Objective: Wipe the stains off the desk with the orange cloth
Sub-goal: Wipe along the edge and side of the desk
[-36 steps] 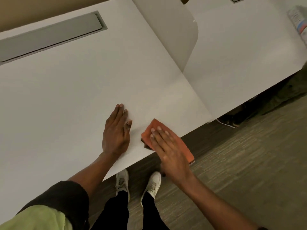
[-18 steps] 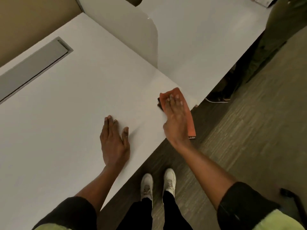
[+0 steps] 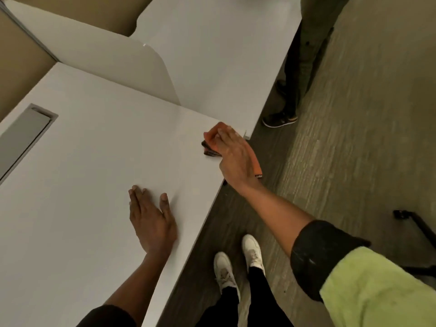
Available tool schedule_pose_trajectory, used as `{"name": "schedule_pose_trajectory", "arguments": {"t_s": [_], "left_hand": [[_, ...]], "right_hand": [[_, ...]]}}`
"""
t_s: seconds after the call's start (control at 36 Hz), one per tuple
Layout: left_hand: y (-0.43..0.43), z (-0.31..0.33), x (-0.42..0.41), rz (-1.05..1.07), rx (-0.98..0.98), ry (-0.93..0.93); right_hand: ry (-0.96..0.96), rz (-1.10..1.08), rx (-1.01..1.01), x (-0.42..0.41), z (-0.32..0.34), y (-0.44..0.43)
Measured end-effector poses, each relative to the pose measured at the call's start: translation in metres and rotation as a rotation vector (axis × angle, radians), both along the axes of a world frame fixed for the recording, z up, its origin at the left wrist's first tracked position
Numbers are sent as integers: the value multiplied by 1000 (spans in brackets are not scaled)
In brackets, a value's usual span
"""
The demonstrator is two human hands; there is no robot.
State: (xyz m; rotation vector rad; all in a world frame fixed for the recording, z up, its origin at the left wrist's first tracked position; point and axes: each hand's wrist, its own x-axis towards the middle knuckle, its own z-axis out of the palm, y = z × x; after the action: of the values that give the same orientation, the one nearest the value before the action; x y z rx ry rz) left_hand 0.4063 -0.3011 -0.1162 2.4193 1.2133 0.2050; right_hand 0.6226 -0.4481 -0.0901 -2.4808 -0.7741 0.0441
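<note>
The white desk (image 3: 94, 161) fills the left half of the view. My right hand (image 3: 233, 156) presses flat on the folded orange cloth (image 3: 213, 134) at the desk's far right corner, by the front edge. Part of the cloth hangs past the edge below my palm. A dark fold shows at the cloth's left side. My left hand (image 3: 151, 220) rests flat on the desk nearer to me, fingers together, holding nothing. I cannot make out any stains on the surface.
A white divider panel (image 3: 113, 67) stands between this desk and a second white desk (image 3: 224, 55) behind it. A grey cable hatch (image 3: 23, 135) sits at the left. Another person's legs and dark shoe (image 3: 280, 119) stand by the far desk. A black chair base (image 3: 415, 225) lies at right.
My right hand has slid the cloth along the front edge away from me to the desk's corner. My left hand stays flat on the desk. The view has turned to the right.
</note>
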Motion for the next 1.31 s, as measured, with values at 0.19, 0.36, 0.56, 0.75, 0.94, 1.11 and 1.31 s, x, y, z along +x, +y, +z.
{"name": "schedule_pose_trajectory", "arguments": {"t_s": [0.19,0.36,0.56,0.75,0.94,1.11,1.31], "left_hand": [[-1,3,-2,-51,24,11],[-3,0,2,-59,48,66],[-5,1,21,-149,78,59],[7,10,76,-378,175,46],[3,12,139,-567,247,88],[-14,-3,167,-524,186,21],[-4,-14,166,-471,150,-67]], "right_hand": [[-5,-109,41,14,1,-2],[21,-195,149,-46,-4,-1],[64,-193,221,-150,-24,-7],[173,-340,302,-201,-26,-1],[469,-733,802,-159,-12,25],[565,-765,870,-86,-13,9],[655,-562,935,-191,-18,-6]]}}
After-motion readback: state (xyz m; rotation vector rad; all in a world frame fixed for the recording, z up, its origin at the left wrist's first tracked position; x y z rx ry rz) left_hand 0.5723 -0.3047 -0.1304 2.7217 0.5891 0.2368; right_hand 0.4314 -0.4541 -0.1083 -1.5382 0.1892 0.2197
